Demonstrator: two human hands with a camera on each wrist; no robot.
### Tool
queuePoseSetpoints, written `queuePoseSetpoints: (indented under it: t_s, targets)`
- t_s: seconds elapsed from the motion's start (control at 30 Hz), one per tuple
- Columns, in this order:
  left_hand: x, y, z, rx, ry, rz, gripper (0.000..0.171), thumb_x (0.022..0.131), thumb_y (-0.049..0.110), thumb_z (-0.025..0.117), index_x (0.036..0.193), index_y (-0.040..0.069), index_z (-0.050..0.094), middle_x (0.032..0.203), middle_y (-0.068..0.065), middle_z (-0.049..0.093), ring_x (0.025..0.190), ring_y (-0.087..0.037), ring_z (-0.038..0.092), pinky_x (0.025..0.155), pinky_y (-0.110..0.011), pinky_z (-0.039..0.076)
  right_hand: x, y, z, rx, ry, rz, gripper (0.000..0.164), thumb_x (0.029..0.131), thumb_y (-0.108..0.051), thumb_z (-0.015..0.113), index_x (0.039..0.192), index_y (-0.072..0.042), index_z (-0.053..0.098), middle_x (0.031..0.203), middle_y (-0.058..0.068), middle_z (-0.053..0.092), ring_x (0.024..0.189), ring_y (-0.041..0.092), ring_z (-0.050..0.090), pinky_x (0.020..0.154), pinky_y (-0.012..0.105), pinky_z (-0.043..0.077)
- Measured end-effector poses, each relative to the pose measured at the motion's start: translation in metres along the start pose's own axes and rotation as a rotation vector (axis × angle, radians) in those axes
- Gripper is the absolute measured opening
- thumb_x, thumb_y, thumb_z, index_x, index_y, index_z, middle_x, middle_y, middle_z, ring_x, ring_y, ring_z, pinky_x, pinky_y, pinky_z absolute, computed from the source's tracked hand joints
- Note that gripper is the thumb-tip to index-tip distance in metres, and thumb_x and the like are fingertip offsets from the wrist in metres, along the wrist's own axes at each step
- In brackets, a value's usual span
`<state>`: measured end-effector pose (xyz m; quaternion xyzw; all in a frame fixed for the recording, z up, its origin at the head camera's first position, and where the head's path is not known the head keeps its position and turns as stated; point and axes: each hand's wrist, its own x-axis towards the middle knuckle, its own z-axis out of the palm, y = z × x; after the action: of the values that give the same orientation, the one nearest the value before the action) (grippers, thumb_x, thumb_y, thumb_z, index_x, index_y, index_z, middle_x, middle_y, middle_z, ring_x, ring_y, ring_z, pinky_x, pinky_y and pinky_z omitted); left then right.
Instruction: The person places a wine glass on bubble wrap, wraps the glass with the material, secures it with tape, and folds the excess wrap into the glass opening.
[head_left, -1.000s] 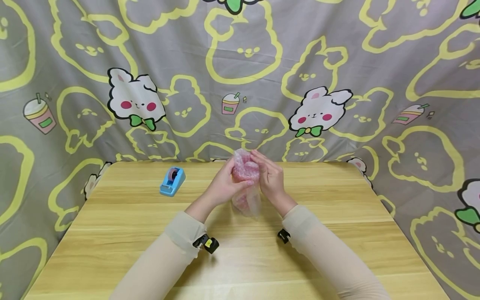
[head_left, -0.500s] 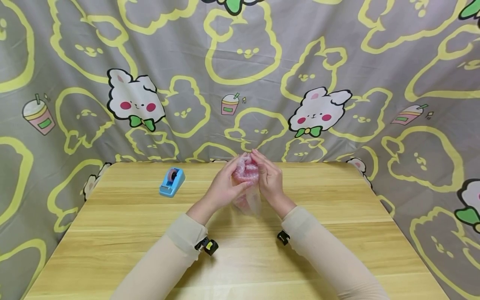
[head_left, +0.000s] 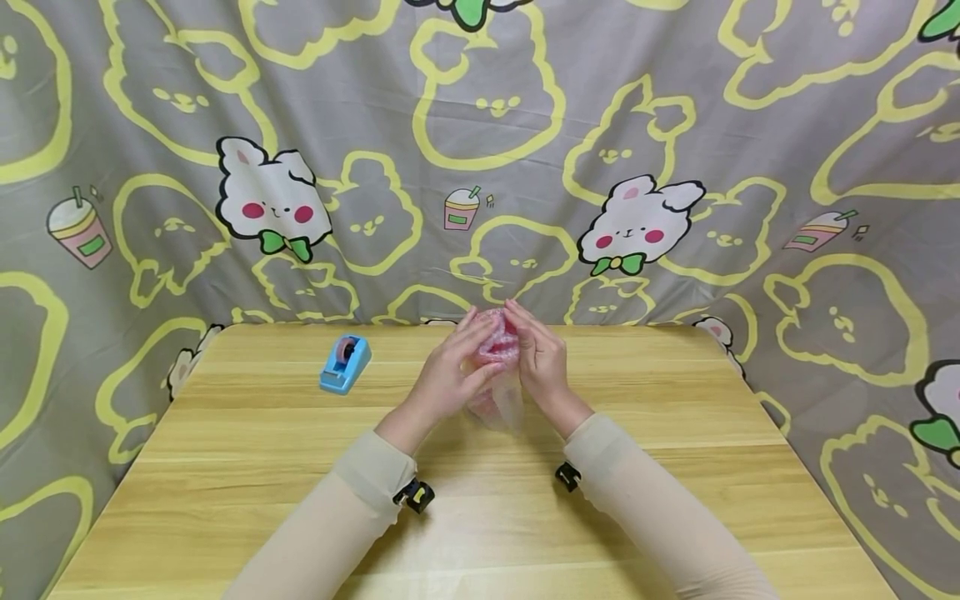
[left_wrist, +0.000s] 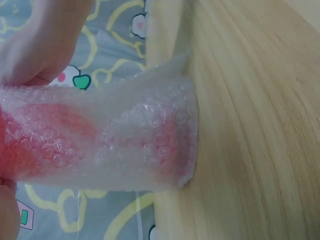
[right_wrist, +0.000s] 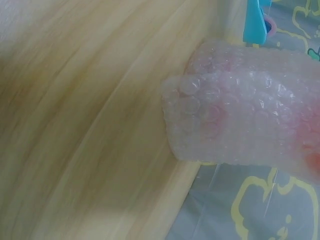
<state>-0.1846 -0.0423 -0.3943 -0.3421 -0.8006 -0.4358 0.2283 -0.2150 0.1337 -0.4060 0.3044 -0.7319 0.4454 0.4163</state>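
In the head view a bubble-wrap bundle (head_left: 498, 350) stands on the table between both hands. Something pink-red, with a narrow middle like a goblet, shows through the bubble wrap (left_wrist: 125, 135) in the left wrist view. My left hand (head_left: 450, 367) holds the bundle's upper left side, thumb at the front and fingers over the top edge. My right hand (head_left: 546, 358) lies along the right side, its fairly straight fingers touching the wrap near the top. Contact behind the bundle is hidden. A loose flap of wrap hangs at the lower right.
A blue tape dispenser (head_left: 345, 364) with a roll of tape stands at the back left of the wooden table (head_left: 247, 467). A grey patterned curtain (head_left: 360, 100) hangs behind the table and at both sides. A small black device (head_left: 415, 494) sits at the left cuff.
The left fingers have moved over the bundle's top, folding the upright wrap edge down and inward. The right hand has stayed almost still. The bundle stands in the same place.
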Motion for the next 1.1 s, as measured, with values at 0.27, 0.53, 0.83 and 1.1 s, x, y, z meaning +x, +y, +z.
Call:
queuePoseSetpoints:
  t_s: [0.27, 0.53, 0.83, 1.1]
  targets:
    - [0.0, -0.001, -0.004, 0.082, 0.02, 0.033, 0.049, 0.086, 0.015, 0.08, 0.131, 0.005, 0.065, 0.136, -0.009, 0.061, 0.141, -0.029, 0.042, 0.113, -0.04, 0.037, -0.001, 0.002, -0.004, -0.014, -0.075, -0.025, 0.057, 0.11, -0.038, 0.034, 0.122, 0.007, 0.067, 0.129, 0.023, 0.063, 0.121, 0.04, 0.06, 0.107, 0.043, 0.045]
    - [0.003, -0.001, -0.009, 0.093, 0.001, 0.075, 0.042, 0.086, 0.014, 0.079, 0.126, 0.004, 0.069, 0.129, -0.01, 0.066, 0.137, -0.029, 0.047, 0.113, -0.037, 0.038, 0.006, 0.01, -0.022, -0.097, -0.358, -0.123, 0.07, 0.108, -0.051, 0.025, 0.137, 0.005, 0.056, 0.145, 0.02, 0.052, 0.135, 0.037, 0.048, 0.115, 0.044, 0.034]
    - [0.004, -0.007, -0.014, 0.11, -0.016, 0.164, 0.04, 0.085, 0.014, 0.08, 0.123, 0.003, 0.071, 0.126, -0.01, 0.067, 0.131, -0.026, 0.054, 0.112, -0.034, 0.039, 0.019, 0.014, -0.044, -0.183, -0.647, -0.242, 0.072, 0.104, -0.057, 0.033, 0.146, 0.0, 0.048, 0.154, 0.015, 0.043, 0.144, 0.029, 0.037, 0.117, 0.043, 0.031]
    - [0.005, -0.008, -0.017, 0.092, -0.003, 0.21, 0.039, 0.083, 0.009, 0.081, 0.12, 0.0, 0.072, 0.121, -0.012, 0.069, 0.125, -0.028, 0.059, 0.11, -0.046, 0.041, 0.019, 0.014, -0.049, -0.175, -0.677, -0.312, 0.067, 0.106, -0.05, 0.035, 0.145, 0.002, 0.048, 0.151, 0.016, 0.046, 0.142, 0.032, 0.039, 0.111, 0.05, 0.039]
